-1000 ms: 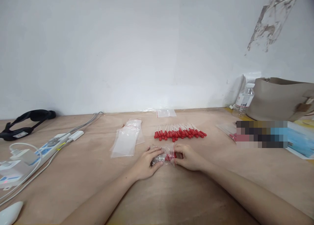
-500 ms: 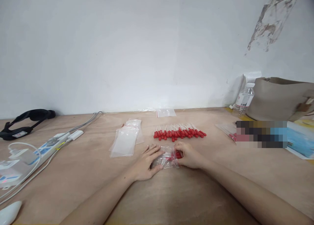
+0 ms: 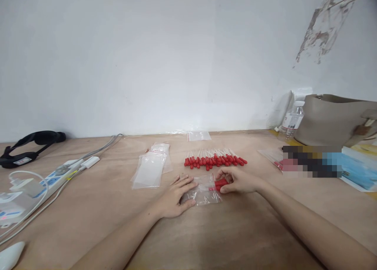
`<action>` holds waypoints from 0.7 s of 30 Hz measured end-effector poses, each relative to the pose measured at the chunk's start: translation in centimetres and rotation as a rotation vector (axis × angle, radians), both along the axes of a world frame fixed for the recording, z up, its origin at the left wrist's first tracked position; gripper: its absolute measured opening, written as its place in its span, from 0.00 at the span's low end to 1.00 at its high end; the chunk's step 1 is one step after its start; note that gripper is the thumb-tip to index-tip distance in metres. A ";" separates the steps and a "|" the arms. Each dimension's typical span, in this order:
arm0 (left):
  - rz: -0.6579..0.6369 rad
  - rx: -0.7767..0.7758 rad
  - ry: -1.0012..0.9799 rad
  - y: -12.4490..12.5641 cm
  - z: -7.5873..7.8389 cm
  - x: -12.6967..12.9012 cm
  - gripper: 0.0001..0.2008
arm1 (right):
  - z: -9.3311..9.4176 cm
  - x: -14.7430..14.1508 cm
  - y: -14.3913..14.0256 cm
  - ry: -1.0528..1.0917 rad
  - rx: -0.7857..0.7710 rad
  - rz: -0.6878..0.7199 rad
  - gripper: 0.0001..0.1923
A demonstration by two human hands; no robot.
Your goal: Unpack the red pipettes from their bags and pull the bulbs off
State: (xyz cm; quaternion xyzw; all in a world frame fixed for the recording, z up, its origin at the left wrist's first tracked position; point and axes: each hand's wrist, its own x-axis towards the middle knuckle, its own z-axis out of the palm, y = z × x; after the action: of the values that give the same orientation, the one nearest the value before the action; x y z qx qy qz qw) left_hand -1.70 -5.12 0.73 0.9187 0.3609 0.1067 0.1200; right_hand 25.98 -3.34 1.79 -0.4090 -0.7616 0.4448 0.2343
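Note:
A clear zip bag (image 3: 202,197) lies flat on the table in front of me. My left hand (image 3: 176,197) rests on its left end, fingers spread. At the bag's right-hand mouth, a small bunch of red-tipped sticks (image 3: 221,183) pokes out, pale shafts inside the plastic. The curled fingers of my right hand (image 3: 238,180) are at these red ends, partly covering them. Just beyond the bag, a row of more red-tipped sticks (image 3: 212,160) lies with red ends toward me. A stack of clear bags (image 3: 149,169) is left of that row.
Another small bag (image 3: 199,136) lies by the wall. On the left are a power strip (image 3: 55,178) with cables and a black strapped object (image 3: 32,144). On the right are a plastic bottle (image 3: 293,120), a grey-beige handbag (image 3: 332,120) and a blue packet (image 3: 359,169).
My right hand has shifted right, off the bag's edge. The red ends, inside the bag before, now stick out past its mouth. The bag lies flatter; my left hand stays put.

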 end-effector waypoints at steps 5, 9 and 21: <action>0.004 0.002 0.005 -0.1 0.2 0.0 0.27 | -0.4 0.3 0.5 0.305 -0.183 -0.050 0.18; 0.005 -0.003 0.003 0.0 0.2 0.0 0.28 | -1.1 0.0 0.5 0.403 -0.246 -0.084 0.22; 0.008 0.006 0.012 -0.1 0.2 -0.2 0.27 | 6.7 3.3 -0.2 0.321 0.191 -0.483 0.18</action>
State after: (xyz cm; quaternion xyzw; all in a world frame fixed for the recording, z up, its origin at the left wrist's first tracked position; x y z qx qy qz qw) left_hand -1.86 -5.18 0.91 0.9182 0.3650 0.1027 0.1145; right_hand 29.31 -3.51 8.48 -0.4789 -0.6339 0.3616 0.4880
